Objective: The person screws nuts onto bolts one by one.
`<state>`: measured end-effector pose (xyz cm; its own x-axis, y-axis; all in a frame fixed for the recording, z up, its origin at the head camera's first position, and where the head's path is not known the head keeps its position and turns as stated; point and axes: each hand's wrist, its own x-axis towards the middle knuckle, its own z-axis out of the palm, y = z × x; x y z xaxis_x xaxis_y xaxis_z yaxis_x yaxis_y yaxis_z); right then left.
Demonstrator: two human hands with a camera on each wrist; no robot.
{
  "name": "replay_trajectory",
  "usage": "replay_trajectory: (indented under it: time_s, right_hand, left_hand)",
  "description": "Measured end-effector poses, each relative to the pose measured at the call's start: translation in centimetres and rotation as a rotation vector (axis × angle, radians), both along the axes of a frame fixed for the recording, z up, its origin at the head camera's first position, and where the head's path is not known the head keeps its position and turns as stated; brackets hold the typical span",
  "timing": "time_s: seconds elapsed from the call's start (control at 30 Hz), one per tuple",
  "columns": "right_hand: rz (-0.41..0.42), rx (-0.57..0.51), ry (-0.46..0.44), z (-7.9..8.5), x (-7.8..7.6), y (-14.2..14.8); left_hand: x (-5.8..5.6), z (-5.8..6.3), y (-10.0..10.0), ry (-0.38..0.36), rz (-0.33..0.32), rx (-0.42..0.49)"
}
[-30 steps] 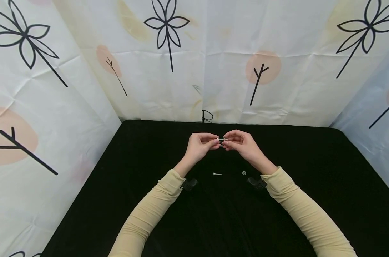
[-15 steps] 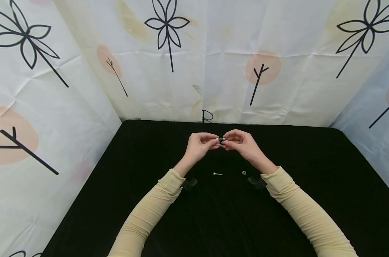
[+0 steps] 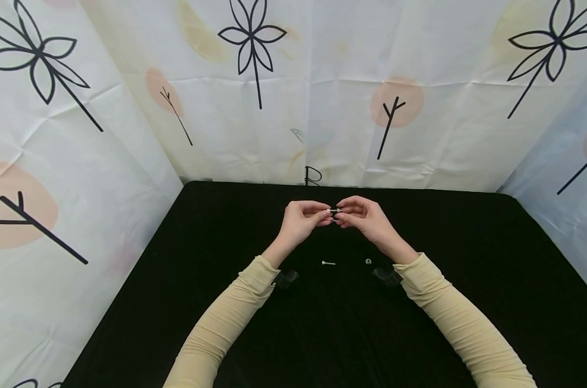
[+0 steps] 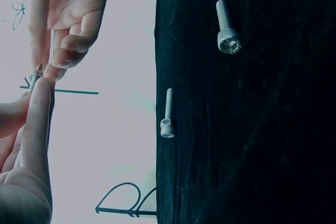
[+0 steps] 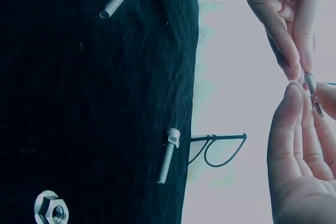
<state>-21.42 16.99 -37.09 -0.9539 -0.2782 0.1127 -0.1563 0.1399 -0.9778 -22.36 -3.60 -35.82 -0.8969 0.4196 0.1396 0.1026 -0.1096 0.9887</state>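
Over the far part of the table, my left hand [image 3: 303, 218] pinches a small metal bolt [image 5: 311, 85] by its head end. A nut [image 5: 315, 99] sits on the bolt's shank, close to the tip. My right hand [image 3: 363, 215] holds the nut between thumb and fingertips, which partly hide it. Below the hands, in the wrist views, lies a second bolt [image 4: 168, 106] with a nut [image 5: 174, 139] up against its head. Nearer to me a bare socket-head bolt [image 3: 328, 263] lies on its side. Right of it is a loose flange nut [image 3: 368, 261].
A black cloth [image 3: 254, 334] covers the table. A white patterned curtain [image 3: 342, 129] hangs behind its far edge and along both sides. Dark wrist cameras [image 3: 286, 278] sit under both wrists, a little to either side of the loose bolt and nut.
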Motion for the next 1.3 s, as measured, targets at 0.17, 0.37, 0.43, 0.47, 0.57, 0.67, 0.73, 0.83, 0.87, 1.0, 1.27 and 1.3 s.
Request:
replay_trajectory:
  time_s: [0.17,0.37,0.43,0.47,0.57,0.67,0.73,0.83,0.87,1.0,1.27,1.3]
  right_hand:
    - [-0.008,0.009,0.012,-0.09,-0.07,-0.06]
    - [-0.026,0.04,-0.014,0.06,0.1,-0.06]
    - [-0.021,0.014,-0.003,0.05,0.13,-0.03]
    - [-0.017,-0.002,0.006,0.02,0.13,0.0]
    - [-0.003,-0.034,0.034,0.04,0.07,0.04]
    - [-0.015,-0.015,0.043,0.09,-0.02,0.05]
    - [-0.028,0.016,0.038,0.15,-0.06,-0.02]
    - [-0.034,0.046,0.016,0.21,-0.07,-0.15]
    - [-0.035,0.047,0.006,0.23,-0.05,-0.17]
    - [-0.019,-0.005,0.006,0.1,0.01,-0.11]
    - [-0.023,-0.007,0.037,0.13,0.02,-0.11]
    - [-0.03,0.008,0.034,0.15,-0.01,-0.1]
  left_hand:
    - [0.12,0.13,0.08,0.015,0.0,0.008]
    - [0.19,0.19,0.11,0.017,0.002,-0.001]
    - [0.17,0.18,0.14,0.01,0.003,0.003]
    - [0.15,0.16,0.15,0.008,0.004,0.005]
    - [0.12,0.16,0.16,0.002,0.008,0.014]
    - [0.12,0.2,0.14,0.004,0.005,0.017]
    - [0.16,0.26,0.13,0.008,0.004,0.015]
    - [0.2,0.24,0.11,0.018,0.006,0.007]
    - [0.21,0.22,0.11,0.018,0.007,0.005]
    - [0.19,0.17,0.12,0.004,0.004,0.01]
    - [0.21,0.23,0.09,0.0,0.001,0.023]
    - [0.23,0.26,0.11,0.002,0.001,0.021]
